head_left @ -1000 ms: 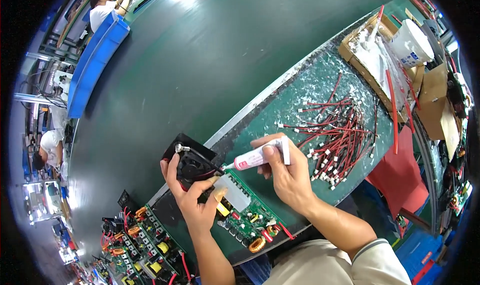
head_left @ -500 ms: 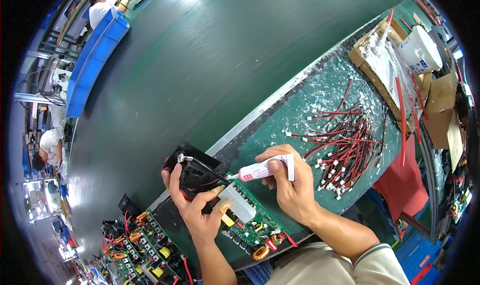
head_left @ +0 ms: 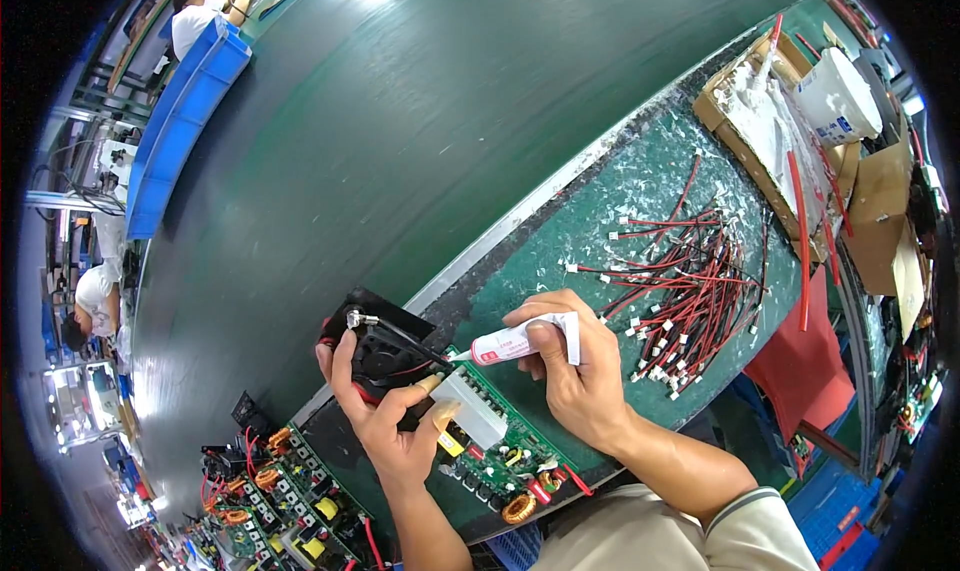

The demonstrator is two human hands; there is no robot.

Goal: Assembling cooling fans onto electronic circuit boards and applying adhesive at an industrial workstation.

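Here's the green circuit board (head_left: 522, 426), lying on the workbench (head_left: 540, 261) right in front of the person, and both hands are at it! The right hand (head_left: 583, 371) is up by the board's far edge, fingers wrapped firmly round a white squeeze tube (head_left: 505, 347), its nozzle pointing in at the board's far corner; whether the tip touches, I can't tell. Over to the left hand (head_left: 390, 426): fingers spread, thumb on the silver heatsink (head_left: 475, 413) atop the board, other fingers reaching to the black cooling fan (head_left: 380, 359) just beyond the board's far-left end. How hard they press, I can't tell from here. Left of the board, more populated circuit boards (head_left: 290, 506) crowd together, coils and red wires everywhere. And out to the board's right, a tangle of red-and-black connector leads (head_left: 700, 289), with a cardboard tray (head_left: 742, 169) and white bucket (head_left: 835, 91) beyond.
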